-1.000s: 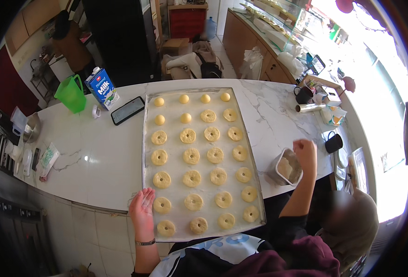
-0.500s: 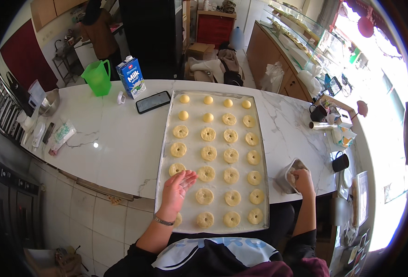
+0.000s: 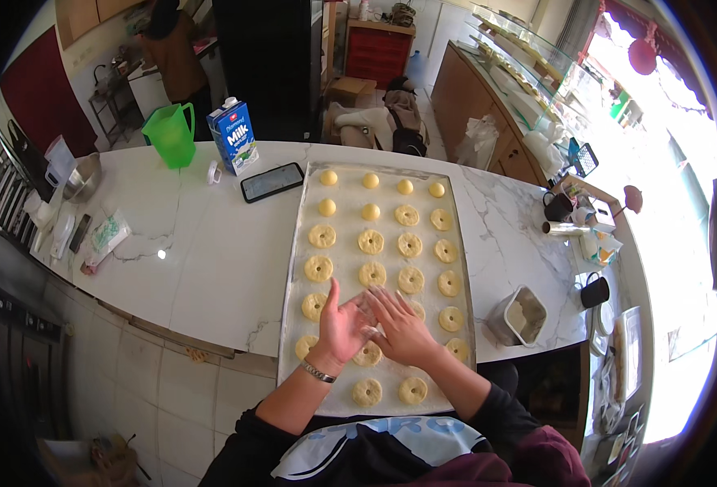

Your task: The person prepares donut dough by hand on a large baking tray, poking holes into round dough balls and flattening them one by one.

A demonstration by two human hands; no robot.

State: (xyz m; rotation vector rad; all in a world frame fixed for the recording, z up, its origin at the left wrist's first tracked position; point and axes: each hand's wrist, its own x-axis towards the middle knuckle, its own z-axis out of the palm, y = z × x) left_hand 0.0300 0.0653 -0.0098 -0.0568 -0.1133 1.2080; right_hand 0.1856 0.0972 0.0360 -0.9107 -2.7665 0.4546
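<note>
A blue and white milk carton (image 3: 233,135) is standing upright on the white surface (image 3: 196,252). A dark phone (image 3: 272,182) with a black screen is lying just beside it. A clear plastic bag (image 3: 103,238) is lying near the left edge.

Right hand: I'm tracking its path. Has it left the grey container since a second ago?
Yes. The right hand moved left from the grey container onto the tray.

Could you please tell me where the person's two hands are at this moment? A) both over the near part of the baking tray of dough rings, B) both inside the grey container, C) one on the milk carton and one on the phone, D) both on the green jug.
A: the left hand and right hand sit side by side over the dough rings on the near part of the baking tray.
</note>
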